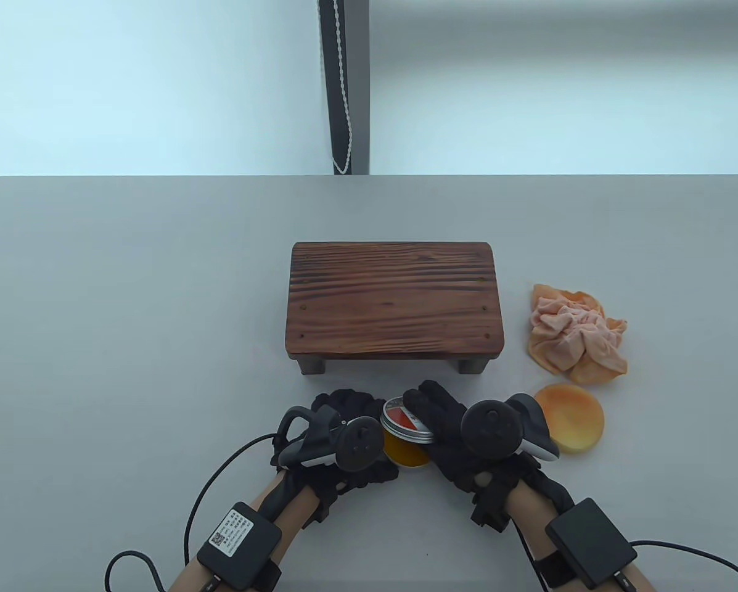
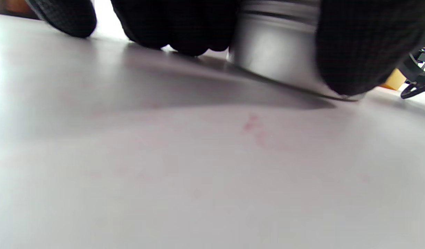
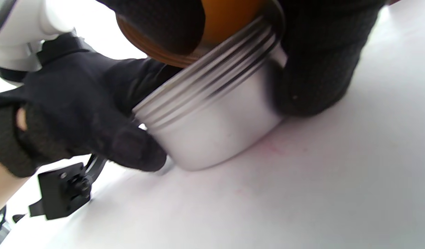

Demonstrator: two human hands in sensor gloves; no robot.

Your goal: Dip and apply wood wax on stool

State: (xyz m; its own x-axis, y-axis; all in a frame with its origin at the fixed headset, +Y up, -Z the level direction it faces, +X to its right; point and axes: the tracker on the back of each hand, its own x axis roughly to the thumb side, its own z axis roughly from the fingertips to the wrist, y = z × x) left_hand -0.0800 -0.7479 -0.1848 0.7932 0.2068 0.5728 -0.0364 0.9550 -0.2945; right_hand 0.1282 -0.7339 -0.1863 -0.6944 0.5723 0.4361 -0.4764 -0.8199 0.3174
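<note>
From the table view: one wooden stool [image 1: 396, 301] stands mid-table, one crumpled peach cloth [image 1: 577, 335] and one round orange sponge [image 1: 570, 418] to its right. In front of the stool, the left hand [image 1: 338, 441] grips one wax tin [image 1: 405, 453] while the right hand [image 1: 467, 431] holds its tilted lid [image 1: 404, 420] (amber wax shows beneath).

Left wrist view: gloved fingers [image 2: 354, 52] clasp the tin's silver wall [image 2: 268, 58], resting on the table [image 2: 198, 173].

Right wrist view: the threaded rim [image 3: 212, 86] is exposed, lid [image 3: 229, 17] lifted.
</note>
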